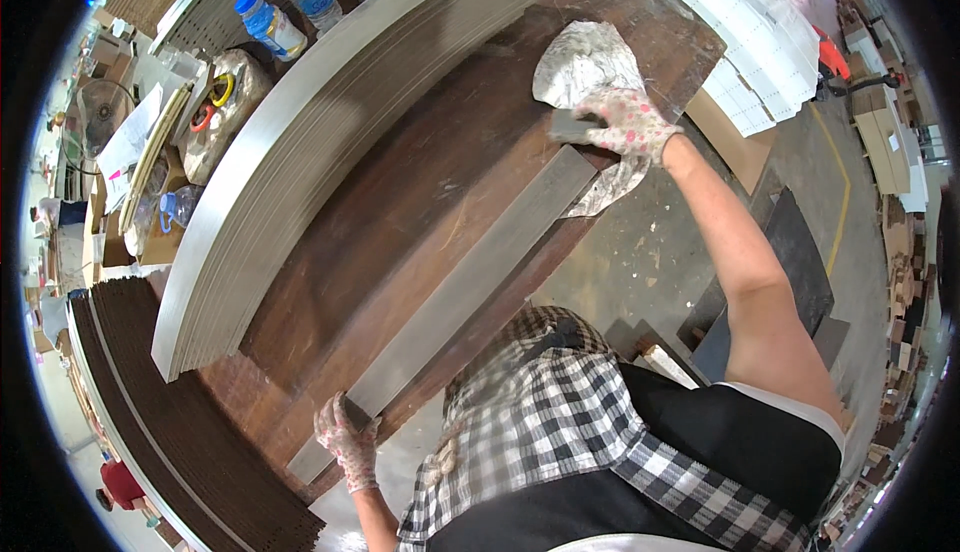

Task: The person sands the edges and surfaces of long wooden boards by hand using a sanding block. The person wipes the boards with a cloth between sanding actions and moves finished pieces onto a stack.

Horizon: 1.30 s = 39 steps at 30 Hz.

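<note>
A long grey strip (470,282) lies along the near edge of a dark brown wooden workbench (420,182). My gloved left hand (345,442) presses on the strip's near end. My gloved right hand (625,122) holds a small dark grey block (572,128) at the strip's far end. Under and behind that hand lies a crumpled silvery sheet (585,67). A tall stack of similar grey strips (330,132) lies along the far side of the bench.
Water bottles (290,7) and a bundle with tape rolls (225,102) stand beyond the stack. Dark brown strips (170,432) are piled at the lower left. White panels (755,42) lie on the concrete floor at the upper right, with dark boards (790,252) nearby.
</note>
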{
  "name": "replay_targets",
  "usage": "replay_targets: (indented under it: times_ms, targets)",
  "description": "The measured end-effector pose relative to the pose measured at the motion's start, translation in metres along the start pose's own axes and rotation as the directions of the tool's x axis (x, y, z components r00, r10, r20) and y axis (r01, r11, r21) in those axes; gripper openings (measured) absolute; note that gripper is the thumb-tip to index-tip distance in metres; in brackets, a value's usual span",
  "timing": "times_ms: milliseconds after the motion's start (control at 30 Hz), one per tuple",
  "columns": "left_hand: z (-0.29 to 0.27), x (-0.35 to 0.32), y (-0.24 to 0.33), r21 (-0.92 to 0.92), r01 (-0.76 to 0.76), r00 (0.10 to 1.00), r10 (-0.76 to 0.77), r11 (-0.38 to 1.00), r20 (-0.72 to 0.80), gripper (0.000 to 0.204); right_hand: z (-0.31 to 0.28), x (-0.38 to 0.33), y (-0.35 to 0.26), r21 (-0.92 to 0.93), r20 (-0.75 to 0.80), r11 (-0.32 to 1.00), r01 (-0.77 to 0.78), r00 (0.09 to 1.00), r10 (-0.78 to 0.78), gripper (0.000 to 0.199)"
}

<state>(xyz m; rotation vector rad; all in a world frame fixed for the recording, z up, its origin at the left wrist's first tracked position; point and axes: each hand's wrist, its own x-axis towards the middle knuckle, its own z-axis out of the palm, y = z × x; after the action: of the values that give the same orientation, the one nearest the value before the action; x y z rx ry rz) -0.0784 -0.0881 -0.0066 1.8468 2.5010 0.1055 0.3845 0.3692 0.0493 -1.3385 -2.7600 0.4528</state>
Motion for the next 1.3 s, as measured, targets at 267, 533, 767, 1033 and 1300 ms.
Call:
replay_targets:
  times_ms: [267, 533, 767, 1033, 1300]
  targets:
    - [0.007, -0.002, -0.017, 0.01, -0.044, 0.999, 0.044, 0.999, -0.004, 0.085, -0.006, -0.011, 0.023, 0.114, -0.014, 0.967, -0.226, 0.973, 0.229, 0.04]
    - [0.005, 0.01, -0.022, 0.037, -0.028, 1.0, 0.029, 0.999, -0.01, 0.083, 0.045, -0.03, 0.044, 0.347, -0.294, 0.913, -0.213, 0.9, 0.322, 0.058]
    - [-0.003, 0.012, -0.021, 0.094, -0.034, 0.999, 0.032, 0.995, 0.015, 0.086, 0.022, -0.021, 0.052, 0.227, -0.517, 0.964, -0.137, 0.822, 0.238, 0.055]
    - [-0.008, 0.018, -0.026, 0.132, -0.088, 0.996, 0.086, 0.987, 0.024, 0.088, 0.11, -0.07, -0.046, 0.36, -0.637, 0.927, -0.105, 0.699, 0.326, 0.043]
    - [-0.012, 0.019, -0.028, 0.119, -0.133, 0.989, 0.124, 0.984, 0.082, 0.083, 0.121, -0.082, -0.085, 0.395, -0.678, 0.914, 0.094, 0.701, 0.221, 0.046]
